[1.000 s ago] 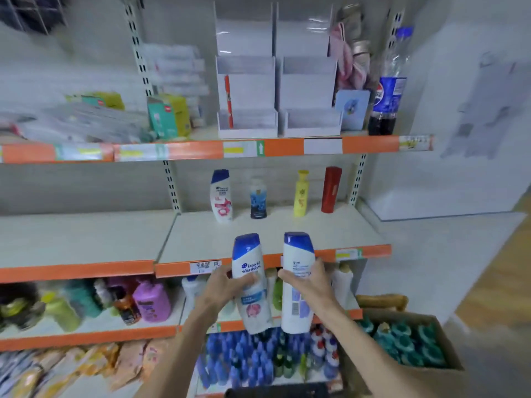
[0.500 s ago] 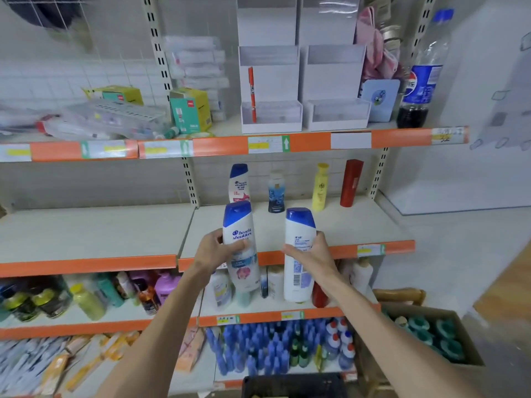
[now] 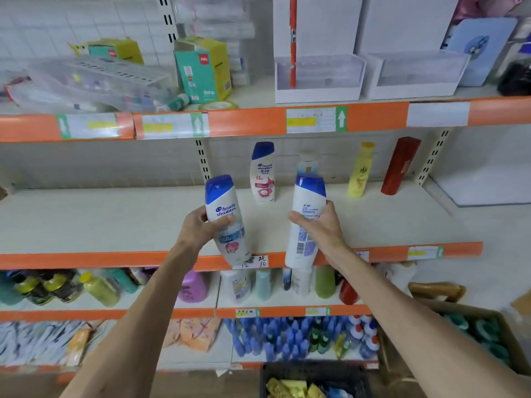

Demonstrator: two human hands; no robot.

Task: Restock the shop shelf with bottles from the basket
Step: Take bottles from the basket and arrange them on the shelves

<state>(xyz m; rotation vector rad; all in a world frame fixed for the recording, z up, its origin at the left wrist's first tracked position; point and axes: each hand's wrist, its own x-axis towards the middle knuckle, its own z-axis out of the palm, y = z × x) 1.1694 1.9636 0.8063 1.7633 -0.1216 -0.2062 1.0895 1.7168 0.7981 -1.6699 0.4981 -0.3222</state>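
Note:
My left hand (image 3: 201, 225) grips a white shampoo bottle with a blue cap (image 3: 227, 225), label facing me. Gripped in my right hand (image 3: 321, 225) is a second white, blue-capped shampoo bottle (image 3: 304, 222), its back label toward me. Both bottles hang over the front edge of the middle shelf (image 3: 115, 222). At the back of that shelf stand a matching shampoo bottle (image 3: 263, 172), a small blue bottle (image 3: 307, 165) partly hidden behind my right bottle, a yellow bottle (image 3: 360, 169) and a red bottle (image 3: 399, 166). The black basket (image 3: 313, 377) sits at the bottom with several items in it.
The top shelf (image 3: 258, 120) carries white display boxes (image 3: 317, 70), green-yellow cartons (image 3: 202, 70) and plastic packs. The shelf below holds several bottles such as a purple one (image 3: 194, 287). A cardboard box of teal caps (image 3: 474, 334) stands at the lower right.
Both hands have lifted their bottles up from below the shelf edge to the level of the middle shelf and moved them apart. The view has come closer to the shelves.

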